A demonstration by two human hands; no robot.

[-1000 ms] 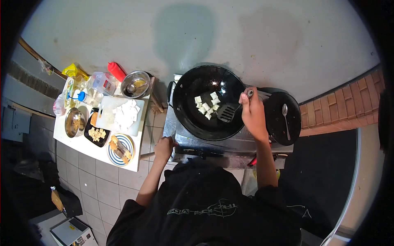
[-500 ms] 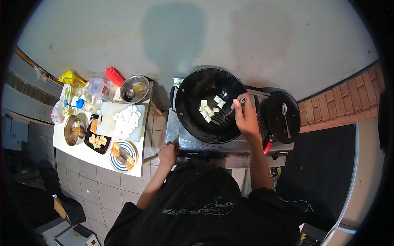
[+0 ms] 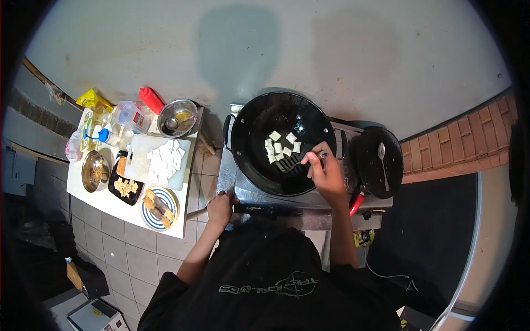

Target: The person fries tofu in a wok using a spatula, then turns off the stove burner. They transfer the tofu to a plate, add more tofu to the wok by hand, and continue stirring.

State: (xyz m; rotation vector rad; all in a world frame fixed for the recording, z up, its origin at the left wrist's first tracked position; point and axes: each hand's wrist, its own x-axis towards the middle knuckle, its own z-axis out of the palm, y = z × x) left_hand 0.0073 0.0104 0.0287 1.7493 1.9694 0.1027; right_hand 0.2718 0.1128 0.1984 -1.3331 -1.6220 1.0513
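My right hand (image 3: 327,175) is closed around the handle of a slotted spatula (image 3: 288,164), over the right side of a large black wok (image 3: 259,174). The spatula's dark head lies low in the wok, against the near side of several pale square pieces (image 3: 277,150). These pieces sit loosely grouped on the wok's bottom. My left hand (image 3: 220,208) is closed on the front left corner of the metal stove (image 3: 243,194); its fingertips are partly hidden.
Left of the stove, a white table (image 3: 130,212) bears a cutting board (image 3: 141,165) with white pieces, a black tray (image 3: 132,199), a striped plate (image 3: 175,205), metal bowls and bottles. A black pan (image 3: 367,165) with a spoon (image 3: 383,163) sits on the stove's right.
My right hand has moved slightly down and left, and the spatula head has shifted left. The pale pieces have been nudged into a slightly different arrangement. My left hand stays at the stove's corner.
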